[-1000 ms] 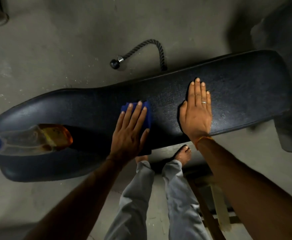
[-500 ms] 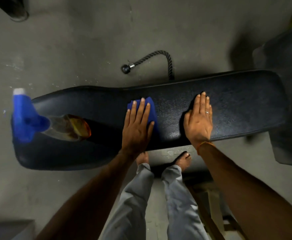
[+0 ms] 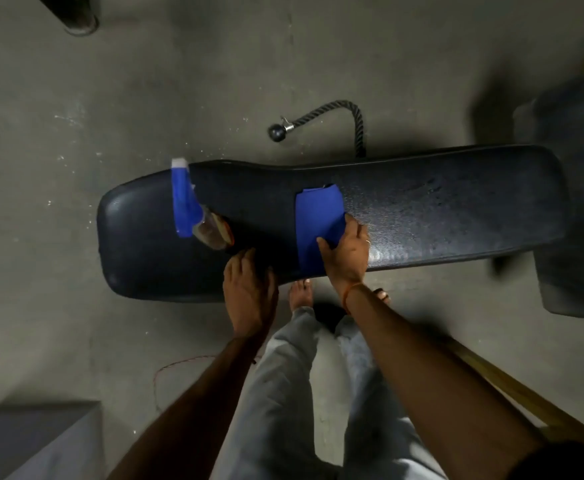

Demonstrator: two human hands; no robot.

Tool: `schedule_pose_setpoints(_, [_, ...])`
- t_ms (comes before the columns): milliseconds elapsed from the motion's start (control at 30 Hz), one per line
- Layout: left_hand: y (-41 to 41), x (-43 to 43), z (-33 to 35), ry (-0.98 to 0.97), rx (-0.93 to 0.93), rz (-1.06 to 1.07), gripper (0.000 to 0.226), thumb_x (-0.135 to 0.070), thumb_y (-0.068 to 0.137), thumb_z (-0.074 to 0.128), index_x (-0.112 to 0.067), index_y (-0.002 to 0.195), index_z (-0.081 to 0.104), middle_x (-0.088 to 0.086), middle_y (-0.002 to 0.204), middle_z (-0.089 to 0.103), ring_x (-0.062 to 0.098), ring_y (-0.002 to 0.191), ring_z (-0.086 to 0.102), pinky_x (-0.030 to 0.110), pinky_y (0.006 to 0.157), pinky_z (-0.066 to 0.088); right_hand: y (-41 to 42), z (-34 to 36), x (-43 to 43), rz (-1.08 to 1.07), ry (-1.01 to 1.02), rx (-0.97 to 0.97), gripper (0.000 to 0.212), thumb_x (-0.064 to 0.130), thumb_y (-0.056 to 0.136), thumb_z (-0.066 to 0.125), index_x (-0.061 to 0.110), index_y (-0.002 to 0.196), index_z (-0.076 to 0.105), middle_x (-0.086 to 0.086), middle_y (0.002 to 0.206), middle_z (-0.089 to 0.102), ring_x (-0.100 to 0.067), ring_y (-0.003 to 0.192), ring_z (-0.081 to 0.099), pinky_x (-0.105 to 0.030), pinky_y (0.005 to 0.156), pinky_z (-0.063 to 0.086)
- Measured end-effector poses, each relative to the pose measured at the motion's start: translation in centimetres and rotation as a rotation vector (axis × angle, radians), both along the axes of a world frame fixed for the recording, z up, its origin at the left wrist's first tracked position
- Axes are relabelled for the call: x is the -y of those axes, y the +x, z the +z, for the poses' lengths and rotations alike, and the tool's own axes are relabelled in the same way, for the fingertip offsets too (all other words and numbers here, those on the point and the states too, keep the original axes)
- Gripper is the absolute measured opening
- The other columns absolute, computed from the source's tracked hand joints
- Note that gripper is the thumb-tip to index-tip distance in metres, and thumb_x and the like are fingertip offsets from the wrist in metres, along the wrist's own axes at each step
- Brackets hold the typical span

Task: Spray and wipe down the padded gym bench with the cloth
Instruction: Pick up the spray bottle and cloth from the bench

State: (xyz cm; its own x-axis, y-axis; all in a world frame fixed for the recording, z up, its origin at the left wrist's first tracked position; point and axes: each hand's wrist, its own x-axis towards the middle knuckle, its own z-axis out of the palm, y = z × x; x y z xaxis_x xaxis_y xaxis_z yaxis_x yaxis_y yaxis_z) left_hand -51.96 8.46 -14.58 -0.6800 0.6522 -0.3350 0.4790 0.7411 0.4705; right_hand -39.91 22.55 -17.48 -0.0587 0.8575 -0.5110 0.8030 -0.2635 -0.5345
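The black padded bench (image 3: 457, 209) lies across the view, its right half speckled with wet droplets. A blue cloth (image 3: 318, 216) is spread flat across the bench's middle. My right hand (image 3: 347, 251) grips the cloth's right near edge, thumb on top. My left hand (image 3: 249, 289) rests palm down on the bench's near edge, left of the cloth and off it, holding nothing. A clear spray bottle (image 3: 193, 216) with a blue trigger head and amber liquid sits on the bench's left part, just beyond my left hand.
A black rope handle (image 3: 346, 116) lies on the concrete floor behind the bench. A second dark pad (image 3: 578, 202) stands at the right, a grey box (image 3: 34, 441) at the lower left, a yellowish frame (image 3: 508, 386) at the lower right. My feet are under the bench's near side.
My left hand has come off the cloth and moved to the bench's near edge. My right hand left the bare pad and took hold of the cloth, which now lies spread out.
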Motion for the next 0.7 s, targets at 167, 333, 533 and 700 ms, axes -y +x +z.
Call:
schedule_pose_setpoints(167, [-0.9,-1.2,1.7,0.064,0.083,0.337,0.067,-0.048,0.09,0.071,-0.016,0.143,0.045,0.01,0.145,0.049,0.026,0.135,0.046,0.035,0.109,0.038,-1.2,0.9,-2.4,-0.182,-0.235,-0.113,0.046,0.014,0.086,0.079,0.014,0.13,0.063,-0.01,0.131,0.066,-0.031,0.12,0.063,-0.039,0.097,0.056])
schedule_pose_setpoints(333, [-2.3,-2.9,3.6,0.283,0.309,0.789,0.073,-0.036,0.077,0.087,-0.017,0.132,0.044,0.004,0.136,0.047,0.021,0.124,0.053,0.044,0.112,0.047,0.0,2.5,-2.1,-0.33,-0.336,-0.337,0.036,0.003,0.091,0.071,0.02,0.121,0.06,-0.003,0.124,0.062,-0.025,0.117,0.059,-0.046,0.1,0.056])
schedule_pose_setpoints(533, [-5.2,-4.4,4.0,0.472,0.346,0.689,0.073,-0.028,0.087,0.077,-0.022,0.152,0.042,0.0,0.149,0.054,0.016,0.138,0.051,0.044,0.123,0.034,2.0,3.6,-0.5,-0.403,-0.348,-0.466,0.038,-0.01,0.093,0.059,0.017,0.12,0.061,-0.009,0.13,0.063,-0.029,0.126,0.059,-0.043,0.103,0.053])
schedule_pose_setpoints(700, [-4.4,-3.9,3.0,0.382,0.285,0.63,0.047,-0.039,0.09,0.067,-0.026,0.135,0.061,-0.004,0.119,0.071,0.017,0.114,0.067,0.044,0.11,0.05,4.0,5.5,0.7,-0.433,-0.307,-0.48,0.036,-0.005,0.094,0.06,0.021,0.119,0.059,-0.009,0.123,0.065,-0.028,0.118,0.061,-0.05,0.107,0.052])
